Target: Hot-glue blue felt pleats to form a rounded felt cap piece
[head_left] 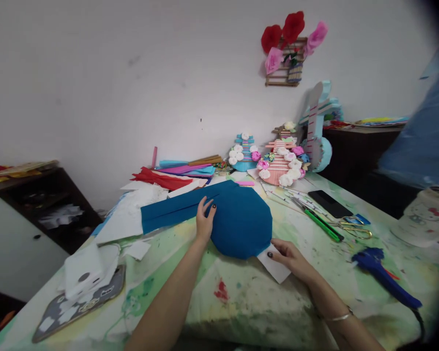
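Observation:
A flat, many-sided piece covered in dark blue crepe paper (243, 224) lies in the middle of the table. From its lower right edge sticks out a white card strip (274, 263). My right hand (290, 258) pinches this strip near the blue edge, thumb on top and the other fingers partly hidden. At the piece's left side, my left hand (205, 219) rests with its fingers apart, touching the blue covering. A long blue crepe paper strip (171, 212) with a lengthwise slit or fold extends leftward behind that hand.
Right of the hands lie a green cutter (324, 224), gold-handled scissors (354, 228), a black phone (329, 204) and a blue glue gun (386, 275). White scraps sit on a grey phone-patterned board (106, 292) at left. Flower-decorated crafts (283, 161) and coloured paper (164, 179) stand behind.

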Available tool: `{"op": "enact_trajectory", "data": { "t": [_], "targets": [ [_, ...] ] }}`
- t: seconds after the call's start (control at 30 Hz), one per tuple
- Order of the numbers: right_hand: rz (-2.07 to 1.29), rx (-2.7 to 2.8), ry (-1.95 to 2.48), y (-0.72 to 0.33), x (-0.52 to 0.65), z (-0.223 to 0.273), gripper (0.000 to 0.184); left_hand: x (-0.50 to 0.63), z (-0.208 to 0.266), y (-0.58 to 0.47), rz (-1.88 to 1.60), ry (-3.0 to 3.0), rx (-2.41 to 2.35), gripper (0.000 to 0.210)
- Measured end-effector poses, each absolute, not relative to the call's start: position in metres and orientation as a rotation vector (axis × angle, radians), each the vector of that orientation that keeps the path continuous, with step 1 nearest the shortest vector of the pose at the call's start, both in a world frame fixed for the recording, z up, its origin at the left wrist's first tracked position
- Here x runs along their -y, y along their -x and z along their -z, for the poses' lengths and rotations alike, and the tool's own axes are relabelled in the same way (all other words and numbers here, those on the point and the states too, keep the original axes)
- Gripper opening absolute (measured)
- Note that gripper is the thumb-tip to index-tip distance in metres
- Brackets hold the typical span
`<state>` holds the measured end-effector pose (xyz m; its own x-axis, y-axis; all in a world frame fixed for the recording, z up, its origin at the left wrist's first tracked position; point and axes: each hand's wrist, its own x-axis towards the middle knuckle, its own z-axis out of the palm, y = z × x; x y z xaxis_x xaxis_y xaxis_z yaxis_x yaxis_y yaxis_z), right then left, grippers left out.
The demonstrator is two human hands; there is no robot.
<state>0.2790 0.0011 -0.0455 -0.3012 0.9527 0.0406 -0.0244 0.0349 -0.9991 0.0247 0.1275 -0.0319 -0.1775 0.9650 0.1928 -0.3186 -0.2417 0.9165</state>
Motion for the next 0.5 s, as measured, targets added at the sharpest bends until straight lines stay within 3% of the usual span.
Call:
{"op": "enact_trajectory", "data": {
  "t": [0.17, 0.5],
  "targets": [
    [-1.440, 1.467, 0.998, -0.278, 0.002, 0.044, 0.039, -0.130, 0.036, -0.021, -1.554, -1.101, -0.948, 0.037],
    [-1.217, 1.163, 1.168, -0.292, 0.002, 0.058, 0.033, -0.132, 0.052, -0.024, -1.486, -0.953, -1.006, 0.060]
  ]
}}
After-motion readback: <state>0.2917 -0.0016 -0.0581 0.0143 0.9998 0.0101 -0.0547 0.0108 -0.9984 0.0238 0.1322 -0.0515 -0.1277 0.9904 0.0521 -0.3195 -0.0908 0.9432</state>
